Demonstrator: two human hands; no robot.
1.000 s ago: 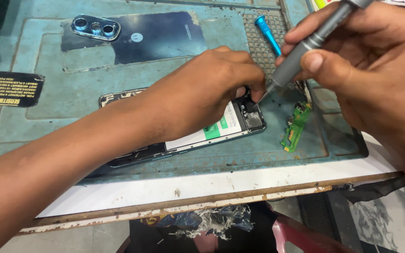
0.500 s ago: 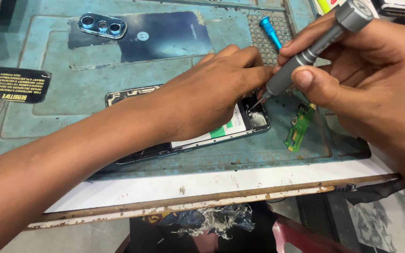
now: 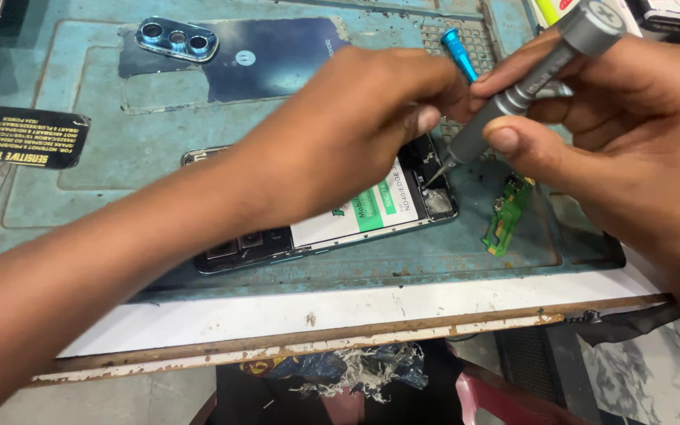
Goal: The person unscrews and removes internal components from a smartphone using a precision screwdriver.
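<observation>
Right hand (image 3: 615, 149) clenched on screwdriver (image 3: 513, 98), tip down at phone (image 3: 332, 228) corner | left hand (image 3: 348, 134) pressing phone flat, grasping nothing | green board (image 3: 507, 212) beside.

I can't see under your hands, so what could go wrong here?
The screwdriver tip sits at the open phone corner, close beside the battery; a slip could gouge it. The left hand hides much of the phone. The loose green board lies near the right hand and could get knocked.
</observation>
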